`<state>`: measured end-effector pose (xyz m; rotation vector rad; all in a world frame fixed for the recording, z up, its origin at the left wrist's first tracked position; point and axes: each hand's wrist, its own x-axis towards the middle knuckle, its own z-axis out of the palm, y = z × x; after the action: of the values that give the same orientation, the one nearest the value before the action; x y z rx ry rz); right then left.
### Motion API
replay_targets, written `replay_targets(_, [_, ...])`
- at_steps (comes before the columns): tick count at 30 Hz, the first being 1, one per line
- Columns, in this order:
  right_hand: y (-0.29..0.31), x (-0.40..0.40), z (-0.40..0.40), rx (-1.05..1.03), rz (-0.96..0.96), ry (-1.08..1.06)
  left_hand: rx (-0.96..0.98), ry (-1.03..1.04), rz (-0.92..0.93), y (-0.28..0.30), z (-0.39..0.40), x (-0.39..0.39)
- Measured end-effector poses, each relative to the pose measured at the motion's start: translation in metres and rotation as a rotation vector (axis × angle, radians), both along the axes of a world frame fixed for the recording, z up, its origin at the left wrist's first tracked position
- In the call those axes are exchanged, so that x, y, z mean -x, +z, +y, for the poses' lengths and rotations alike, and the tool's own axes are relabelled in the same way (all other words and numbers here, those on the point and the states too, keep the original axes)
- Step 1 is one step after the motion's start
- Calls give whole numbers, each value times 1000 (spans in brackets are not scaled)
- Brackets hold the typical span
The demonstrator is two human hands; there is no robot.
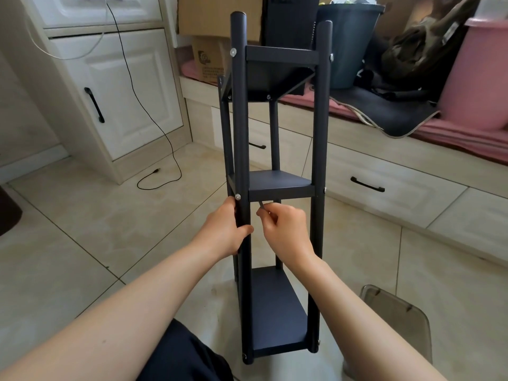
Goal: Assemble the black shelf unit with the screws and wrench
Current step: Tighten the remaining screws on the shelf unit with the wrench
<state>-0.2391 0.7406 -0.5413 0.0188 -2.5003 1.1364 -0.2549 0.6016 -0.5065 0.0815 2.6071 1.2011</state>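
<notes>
The black shelf unit [277,185] stood tilted on the tiled floor [115,229] just ahead of me, all three boards already mounted between its posts, silver screws [237,197] showing at most joints. My left hand [225,229] had its grip wrapped round the near left post below the middle board. My right hand [286,229] pinched the small wrench [261,205], its tip under that board's front edge. I judged the build nearly finished, with tightening left around the middle board. A chair [398,320] sat near my right forearm.
</notes>
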Motion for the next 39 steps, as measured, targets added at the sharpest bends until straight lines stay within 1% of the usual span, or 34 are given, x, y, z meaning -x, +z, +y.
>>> replay_targets(6, [-7,4,-7,102,40,-17,-7,-2,7,-3,-1,2])
replay_targets(11, [-20,11,-11,101,77,-21,-24,-1,19,-6,-2,3])
replay_targets(17, [-32,21,-19,171,128,-70,-24,-3,31,-9,-4,6])
replay_targets(24, [-35,32,-29,323,160,-60,-45,-21,42,-8,-5,7])
replay_targets(27, [-37,35,-30,371,145,-46,-51,-17,46,-9,-4,7])
replay_targets(29, [-38,34,-31,379,147,-34,-53,-14,47,-9,-5,7])
replay_targets(32, [-38,30,-28,333,179,-28,-60,-19,44,-9,-4,6])
replay_targets(34, [-39,25,-21,311,139,-16,-62,-22,40,-8,-4,6])
replay_targets(39, [-37,5,0,191,-67,50,-44,-8,19,-5,-3,6])
